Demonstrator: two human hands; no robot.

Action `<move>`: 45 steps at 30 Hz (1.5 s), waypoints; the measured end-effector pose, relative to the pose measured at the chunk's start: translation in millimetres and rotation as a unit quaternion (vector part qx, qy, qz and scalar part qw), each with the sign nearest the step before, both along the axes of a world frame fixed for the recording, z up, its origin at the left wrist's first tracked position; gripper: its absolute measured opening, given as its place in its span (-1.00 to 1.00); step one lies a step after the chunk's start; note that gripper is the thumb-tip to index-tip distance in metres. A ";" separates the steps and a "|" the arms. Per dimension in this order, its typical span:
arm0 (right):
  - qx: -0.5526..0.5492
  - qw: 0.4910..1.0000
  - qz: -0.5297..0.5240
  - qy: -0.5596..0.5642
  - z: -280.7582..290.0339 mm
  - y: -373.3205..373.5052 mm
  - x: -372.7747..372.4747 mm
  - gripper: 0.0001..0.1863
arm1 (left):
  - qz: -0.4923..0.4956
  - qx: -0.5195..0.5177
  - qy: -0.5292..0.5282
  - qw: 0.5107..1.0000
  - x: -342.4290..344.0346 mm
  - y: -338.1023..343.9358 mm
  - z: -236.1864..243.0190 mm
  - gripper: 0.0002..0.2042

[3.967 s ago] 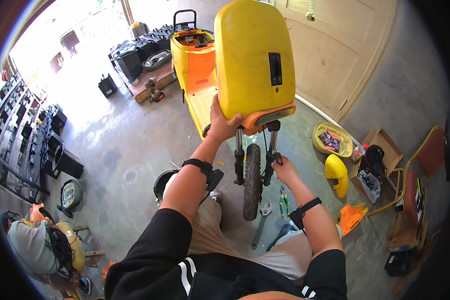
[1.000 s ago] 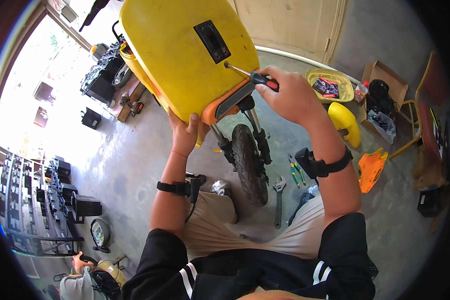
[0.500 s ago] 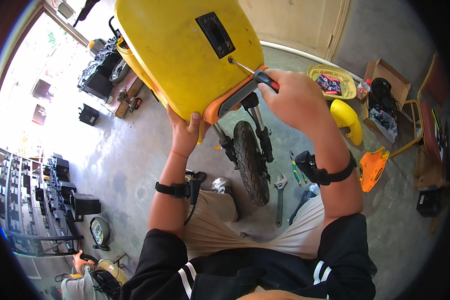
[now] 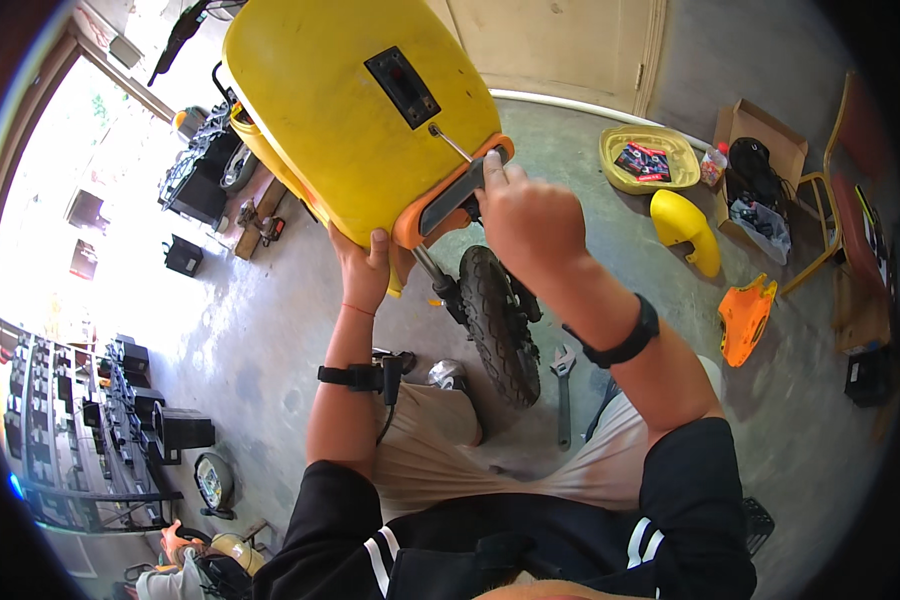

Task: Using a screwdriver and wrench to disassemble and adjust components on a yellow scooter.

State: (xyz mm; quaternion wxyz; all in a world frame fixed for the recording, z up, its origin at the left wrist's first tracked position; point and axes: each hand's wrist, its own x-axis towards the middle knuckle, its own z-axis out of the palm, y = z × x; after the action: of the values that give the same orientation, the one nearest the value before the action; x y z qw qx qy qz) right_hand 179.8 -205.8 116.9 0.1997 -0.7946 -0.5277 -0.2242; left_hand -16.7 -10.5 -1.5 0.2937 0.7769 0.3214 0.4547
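Note:
A yellow body panel with an orange lower trim and a dark grey strip stands in front of me, above a scooter's front wheel. My left hand grips the panel's lower left edge, thumb on the front, fingers hidden behind. In my closed right hand is a screwdriver; its handle is mostly covered by my fingers. The metal shaft slants up to the left, and its tip is at a small hole below the black rectangular recess.
An adjustable wrench lies on the floor by my leg. To the right are a yellow basin, a yellow fender, an orange part and an open carton. Black parts and a drill lie at left.
My right hand has turned over on the screwdriver, wrist dropping and elbow swinging inward, with the handle now hidden. The view has shifted slightly. My left hand keeps its hold.

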 end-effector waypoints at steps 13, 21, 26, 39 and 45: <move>0.005 0.779 0.140 0.611 21.7 -1.9 26.6 -0.59 | 0.022 -0.016 0.039 0.999 -4.8 -5.3 -4.1 0.03; -0.009 0.749 0.146 0.647 37.9 5.1 22.3 -0.60 | 0.009 -0.002 0.069 0.998 -10.9 -0.5 -4.2 0.08; -0.041 0.884 0.115 0.451 38.5 12.1 19.2 -0.60 | 0.006 -0.024 0.088 0.996 -14.7 -0.7 -2.6 0.11; -0.004 0.999 -0.017 0.028 1.5 18.1 -12.7 -0.57 | 0.002 0.019 0.075 0.997 -11.6 6.8 -8.4 0.10; 0.000 0.984 0.018 0.180 10.4 5.9 16.9 -0.64 | 0.017 -0.012 0.088 0.996 -12.1 2.0 -5.1 0.08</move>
State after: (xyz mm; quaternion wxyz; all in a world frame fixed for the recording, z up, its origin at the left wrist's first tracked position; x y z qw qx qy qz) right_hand 196.7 -199.9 127.3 0.2954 -0.8126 -0.4969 -0.0742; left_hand -28.8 -8.5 -6.7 0.2653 0.8049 0.3649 0.3855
